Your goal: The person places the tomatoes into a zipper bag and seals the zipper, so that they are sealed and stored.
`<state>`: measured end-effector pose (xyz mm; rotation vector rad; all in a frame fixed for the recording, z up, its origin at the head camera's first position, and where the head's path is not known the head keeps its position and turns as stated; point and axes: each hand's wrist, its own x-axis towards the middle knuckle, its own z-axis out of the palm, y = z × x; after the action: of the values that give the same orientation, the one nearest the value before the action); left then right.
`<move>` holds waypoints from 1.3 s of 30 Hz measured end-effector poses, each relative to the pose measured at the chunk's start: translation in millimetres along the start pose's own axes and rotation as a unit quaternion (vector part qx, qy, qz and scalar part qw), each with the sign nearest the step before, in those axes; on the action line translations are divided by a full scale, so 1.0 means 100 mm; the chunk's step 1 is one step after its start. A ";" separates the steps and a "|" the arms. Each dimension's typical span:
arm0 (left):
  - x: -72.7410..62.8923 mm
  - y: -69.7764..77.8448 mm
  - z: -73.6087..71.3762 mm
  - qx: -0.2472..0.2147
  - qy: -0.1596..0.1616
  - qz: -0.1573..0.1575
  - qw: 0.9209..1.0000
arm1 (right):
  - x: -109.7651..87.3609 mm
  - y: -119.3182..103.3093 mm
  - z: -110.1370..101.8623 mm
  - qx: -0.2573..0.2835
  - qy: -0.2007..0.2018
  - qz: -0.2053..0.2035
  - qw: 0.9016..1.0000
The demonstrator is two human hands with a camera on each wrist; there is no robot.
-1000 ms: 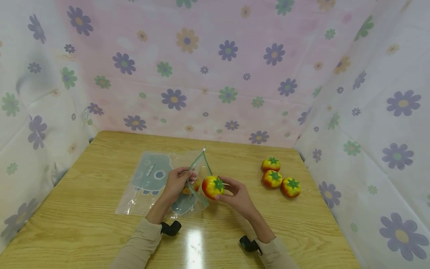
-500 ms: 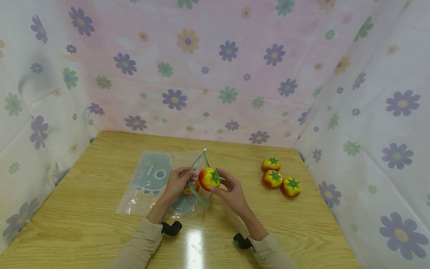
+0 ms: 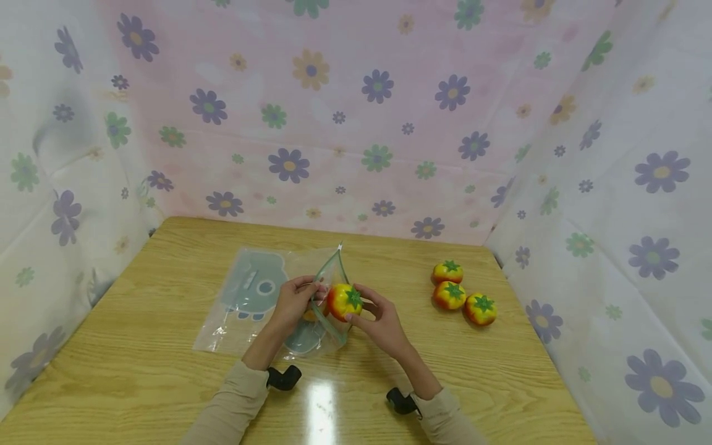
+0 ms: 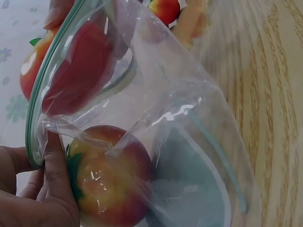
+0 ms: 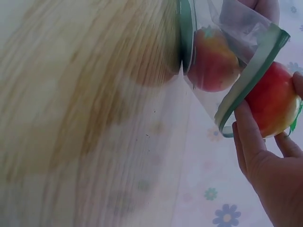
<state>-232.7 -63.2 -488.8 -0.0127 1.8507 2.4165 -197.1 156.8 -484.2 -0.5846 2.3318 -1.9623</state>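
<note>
My left hand (image 3: 293, 303) pinches the green-edged mouth of a clear zip bag (image 3: 336, 337), which gapes to the right. Through the plastic in the left wrist view, one red-yellow toy tomato (image 4: 113, 175) shows inside, beside the left fingers. A second toy tomato (image 3: 340, 301) is held at the mouth by my right hand (image 3: 381, 321), thumb and fingers round its leafy side. In the right wrist view this tomato (image 5: 272, 101) overlaps the green zip edge (image 5: 253, 78), and its red end points into the opening.
Several toy tomatoes stand grouped on the right of the wooden table (image 3: 500, 383), one of them nearest the front (image 3: 481, 310). Clear plastic with a grey-blue cartoon print (image 3: 258, 278) lies flat at left. Flowered cloth (image 3: 345, 136) walls the table in.
My right hand has brought its tomato leftward to the bag's mouth, rising and then dipping slightly. The left hand keeps its pinch on the bag in about the same place.
</note>
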 end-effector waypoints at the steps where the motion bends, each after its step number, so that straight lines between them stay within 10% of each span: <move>1: 0.00 0.00 0.00 -0.001 0.001 0.000 1.000 | 0.00 0.00 0.00 -0.004 0.003 0.002 1.000; 39: 0.01 0.10 0.04 0.003 -0.011 -0.017 1.000 | 0.06 0.01 0.03 -0.044 -0.043 0.013 0.998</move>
<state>-234.6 -61.7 -478.6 -0.0186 1.8332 2.3786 -202.1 152.2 -484.4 -0.6275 2.3702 -1.7933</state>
